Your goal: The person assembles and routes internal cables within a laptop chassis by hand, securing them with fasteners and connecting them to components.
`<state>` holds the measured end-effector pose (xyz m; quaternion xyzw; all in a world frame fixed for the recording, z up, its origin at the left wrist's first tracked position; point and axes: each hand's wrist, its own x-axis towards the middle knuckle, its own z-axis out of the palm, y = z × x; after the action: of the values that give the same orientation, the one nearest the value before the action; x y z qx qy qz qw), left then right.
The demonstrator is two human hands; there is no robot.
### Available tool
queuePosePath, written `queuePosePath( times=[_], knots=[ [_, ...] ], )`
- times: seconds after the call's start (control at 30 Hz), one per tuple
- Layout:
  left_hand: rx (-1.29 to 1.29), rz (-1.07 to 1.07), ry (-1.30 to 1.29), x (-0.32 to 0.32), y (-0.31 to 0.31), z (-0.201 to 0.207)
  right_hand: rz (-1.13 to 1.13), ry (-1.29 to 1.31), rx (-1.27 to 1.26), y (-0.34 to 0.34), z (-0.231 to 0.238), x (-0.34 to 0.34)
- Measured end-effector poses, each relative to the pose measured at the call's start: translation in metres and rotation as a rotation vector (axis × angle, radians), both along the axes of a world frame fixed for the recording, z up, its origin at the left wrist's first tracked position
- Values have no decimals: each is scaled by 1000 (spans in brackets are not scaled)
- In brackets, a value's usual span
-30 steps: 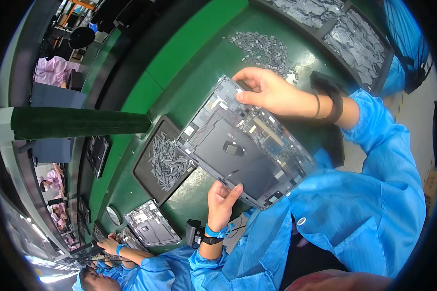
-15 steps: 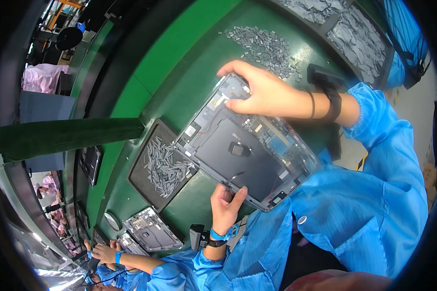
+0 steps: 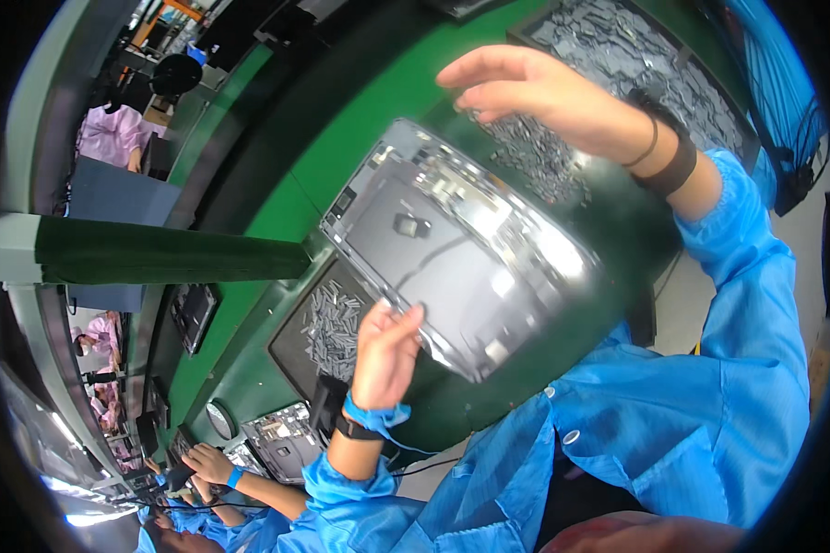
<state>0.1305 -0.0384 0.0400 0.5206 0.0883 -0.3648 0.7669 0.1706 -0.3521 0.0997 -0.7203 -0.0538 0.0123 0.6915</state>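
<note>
Left grip (image 3: 385, 361) is grasping the lower-left edge of an opened grey laptop chassis (image 3: 461, 272), thumb lying on top; chassis is sitting over the green counter (image 3: 516, 396), contact with it not discernible. Right grip (image 3: 549, 97) is hovering empty, unclenched, near a pile of small grey pieces (image 3: 537, 158). A dark tray (image 3: 289, 350) of grey strips (image 3: 332, 327) is lying left of the chassis.
</note>
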Motion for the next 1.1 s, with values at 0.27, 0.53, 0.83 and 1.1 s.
queuePosePath(
  times=[0.27, 0.53, 0.83, 1.1],
  knots=[
    [-132, 301, 71, 113, -23, -53, -170, -124, -657, -109, 7, 111],
    [-284, 617, 21, 193, -39, -81, -775, 123, -1137, -250, -58, 206],
    [-178, 471, -28, 210, -58, -61, -771, 528, -1079, -293, -94, 243],
    [-355, 316, 163, 156, -93, -22, -575, 139, -120, -282, -80, 213]
  ],
)
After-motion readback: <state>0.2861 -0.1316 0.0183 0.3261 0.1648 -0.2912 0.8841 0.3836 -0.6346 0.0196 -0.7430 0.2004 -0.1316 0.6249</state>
